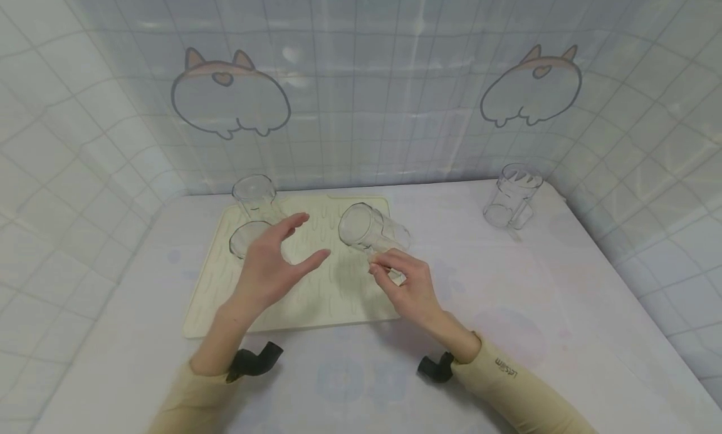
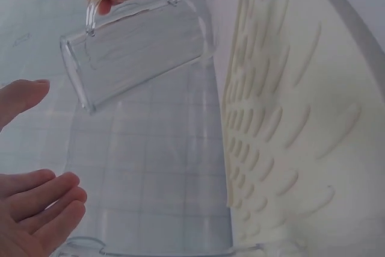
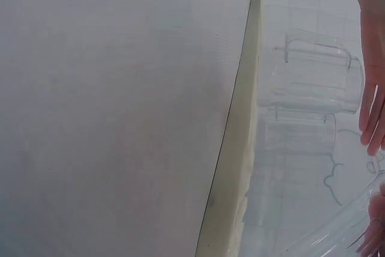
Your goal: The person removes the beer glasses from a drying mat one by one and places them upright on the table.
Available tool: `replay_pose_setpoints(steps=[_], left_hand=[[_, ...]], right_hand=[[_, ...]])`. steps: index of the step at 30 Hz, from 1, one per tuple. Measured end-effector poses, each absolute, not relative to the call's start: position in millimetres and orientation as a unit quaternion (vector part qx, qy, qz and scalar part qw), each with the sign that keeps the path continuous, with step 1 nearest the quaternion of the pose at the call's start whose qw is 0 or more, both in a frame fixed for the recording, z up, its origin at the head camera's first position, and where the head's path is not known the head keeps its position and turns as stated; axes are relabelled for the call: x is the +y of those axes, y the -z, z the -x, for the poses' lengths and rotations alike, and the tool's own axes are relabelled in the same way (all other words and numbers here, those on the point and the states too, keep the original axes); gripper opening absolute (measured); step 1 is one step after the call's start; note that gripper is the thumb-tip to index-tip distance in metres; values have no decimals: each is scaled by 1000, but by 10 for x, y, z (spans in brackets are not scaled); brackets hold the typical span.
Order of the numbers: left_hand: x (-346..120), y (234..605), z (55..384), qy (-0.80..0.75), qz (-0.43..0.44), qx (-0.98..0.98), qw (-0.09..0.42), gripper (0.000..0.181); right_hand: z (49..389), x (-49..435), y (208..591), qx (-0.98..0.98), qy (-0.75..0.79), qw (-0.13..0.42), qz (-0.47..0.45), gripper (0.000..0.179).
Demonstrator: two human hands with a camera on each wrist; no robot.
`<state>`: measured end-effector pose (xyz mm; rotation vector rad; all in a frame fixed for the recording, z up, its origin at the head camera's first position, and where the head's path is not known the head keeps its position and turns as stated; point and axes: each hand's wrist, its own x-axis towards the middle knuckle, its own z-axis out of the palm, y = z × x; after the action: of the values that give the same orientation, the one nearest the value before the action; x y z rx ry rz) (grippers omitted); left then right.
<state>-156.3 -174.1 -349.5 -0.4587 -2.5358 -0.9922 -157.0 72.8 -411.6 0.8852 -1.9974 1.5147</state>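
Observation:
In the head view my right hand (image 1: 408,286) grips the handle of a clear glass mug (image 1: 361,227). This mug is tilted over the right part of a cream ridged mat (image 1: 338,299), one round end turned to the left. The left wrist view shows the tilted mug (image 2: 141,58) raised off the mat. My left hand (image 1: 267,268) is held over the mat's left side, thumb and fingers spread apart, with nothing between them. Behind it and partly hidden by it, two more clear mugs, a nearer one (image 1: 244,239) and a farther one (image 1: 254,190), stand on the mat.
Another clear mug (image 1: 510,199) stands on the white table cover (image 1: 507,283) at the back right. A tiled-pattern curtain (image 1: 383,108) rises behind the table and along both sides. Black wrist-mounted pieces (image 1: 256,360) hang at both sleeves.

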Motion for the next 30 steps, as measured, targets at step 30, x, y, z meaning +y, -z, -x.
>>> replay_pose_setpoints(steps=[30], left_hand=[[-1415,3702,1530,441,147,-879,109,72]], right_hand=[[1502,662,4119,-724,-535,236,-365,9]])
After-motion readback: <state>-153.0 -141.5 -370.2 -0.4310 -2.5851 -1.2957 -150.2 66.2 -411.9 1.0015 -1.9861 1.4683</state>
